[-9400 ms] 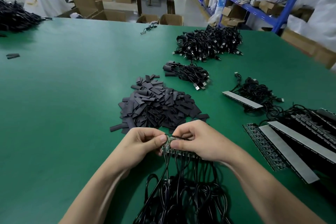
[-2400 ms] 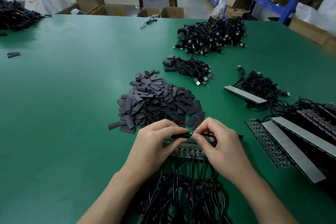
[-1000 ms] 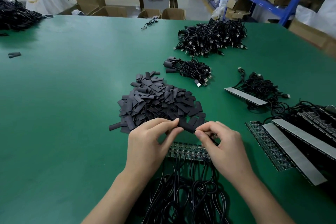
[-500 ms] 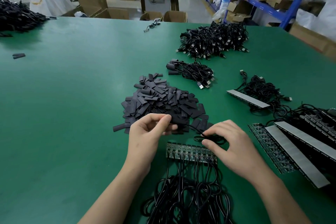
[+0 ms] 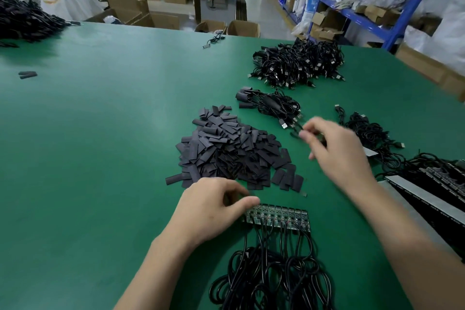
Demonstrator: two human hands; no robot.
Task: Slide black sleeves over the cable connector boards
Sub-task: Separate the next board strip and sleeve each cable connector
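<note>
The right hand [image 5: 337, 156] is pinching a floppy cable [image 5: 294, 134]; the left hand [image 5: 211, 211] is curling, hold unclear. The light, bendy sleeves [image 5: 226, 151] are probably needing edge pinches.

Bright, even overhead light lays a soft sheen on the green tabletop [image 5: 100, 138], with faint shadows beside the sleeve pile [image 5: 226, 151]. Motion blur smears the right grip [image 5: 337, 151] and the far shelves [image 5: 364, 17]; wide-angle distortion bows the edges.

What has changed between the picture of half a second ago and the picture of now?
The right hand moved away from the board strip toward the small cable bundle; blurred, it seems to pinch a black cable. The left hand came back from the sleeve pile to the strip's left end. Strip, pile and bundles stayed in place.
</note>
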